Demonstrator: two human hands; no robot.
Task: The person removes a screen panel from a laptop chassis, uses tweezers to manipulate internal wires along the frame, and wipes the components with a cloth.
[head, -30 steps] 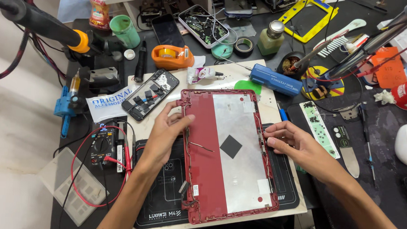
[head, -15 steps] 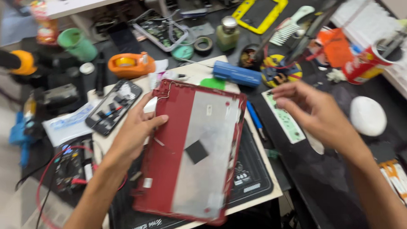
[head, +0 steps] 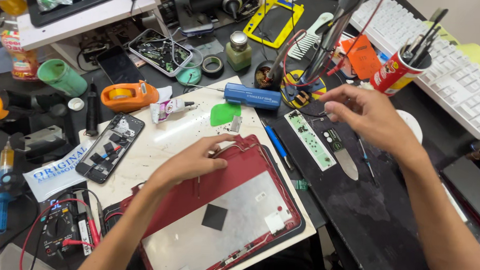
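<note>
One red laptop cover (head: 224, 214), silver-lined, black square patch inside

There is one view only, from the camera on my head, looking steeply down and forward over my bench. It sits close: my forearms enter from the bottom edge, my left hand (head: 188, 162) near the middle, my right hand (head: 365, 115) further up and right. The keyboard (head: 454, 78) marks the far right corner.
</note>
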